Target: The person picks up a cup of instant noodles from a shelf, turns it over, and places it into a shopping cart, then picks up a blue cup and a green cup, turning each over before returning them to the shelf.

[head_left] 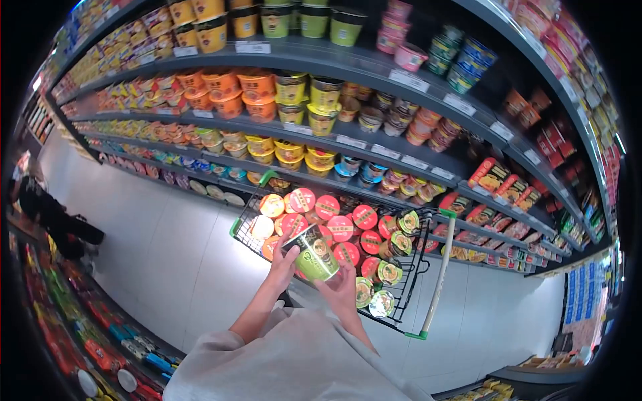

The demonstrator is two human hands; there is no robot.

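Note:
Between my two hands is a green and black noodle cup [313, 254], tilted, with its printed side facing me. My left hand [283, 259] has its fingers round the cup's left side. My right hand [340, 289] grips it at the lower right. Just beyond and beneath the cup stands a wire shopping cart [401, 314] with green corners, holding several cups: red-lidded ones [340, 228] in the middle, orange ones [271, 206] at the left and green-lidded ones [390, 272] at the right.
Long shelves [301, 60] of cup and bowl noodles curve across the front. The cart's pale handle [438, 281] is at its right. A person in dark clothes [50, 210] is at the far left. Packaged goods [100, 354] fill a shelf at the lower left.

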